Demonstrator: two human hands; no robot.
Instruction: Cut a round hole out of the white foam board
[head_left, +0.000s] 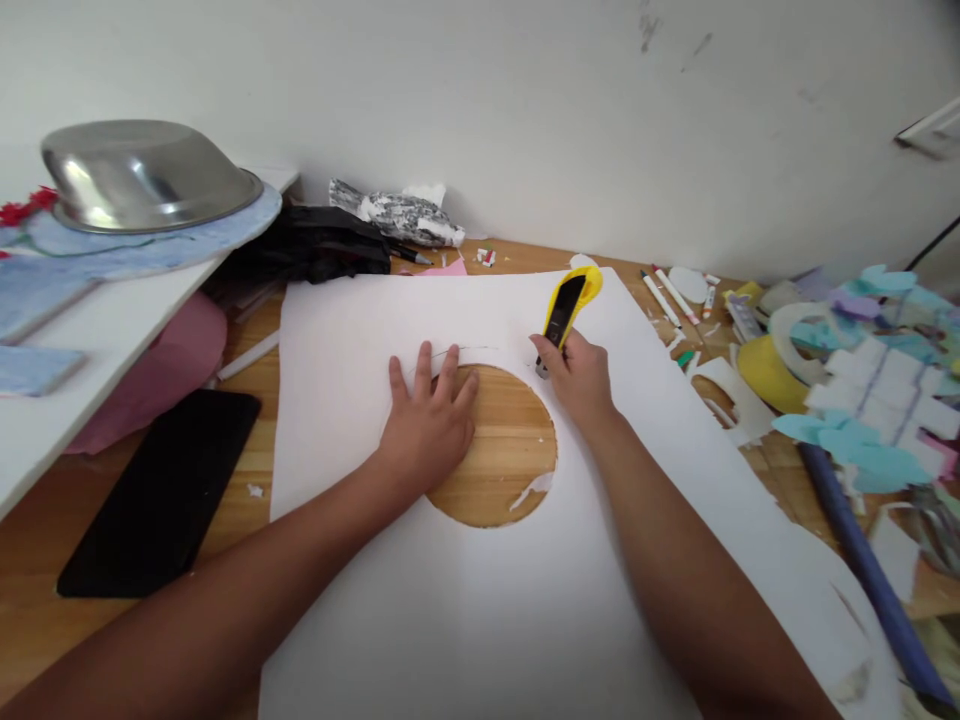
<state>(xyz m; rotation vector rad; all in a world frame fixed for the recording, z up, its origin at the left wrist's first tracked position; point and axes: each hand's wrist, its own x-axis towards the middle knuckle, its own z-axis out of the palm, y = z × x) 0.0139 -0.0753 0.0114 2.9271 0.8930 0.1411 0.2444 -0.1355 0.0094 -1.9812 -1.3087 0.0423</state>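
Right hand (583,378) grips cutter (568,303); sheet (517,610) bears drawn arc (474,348).

I see soft greyish light, glare on the steel bowl (146,178) at upper left, stretched edges, blur at far right.

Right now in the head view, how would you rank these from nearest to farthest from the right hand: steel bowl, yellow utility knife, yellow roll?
From the right hand:
1. Yellow utility knife: held in it.
2. Yellow roll: to its right, among the clutter.
3. Steel bowl: far left, upside down.
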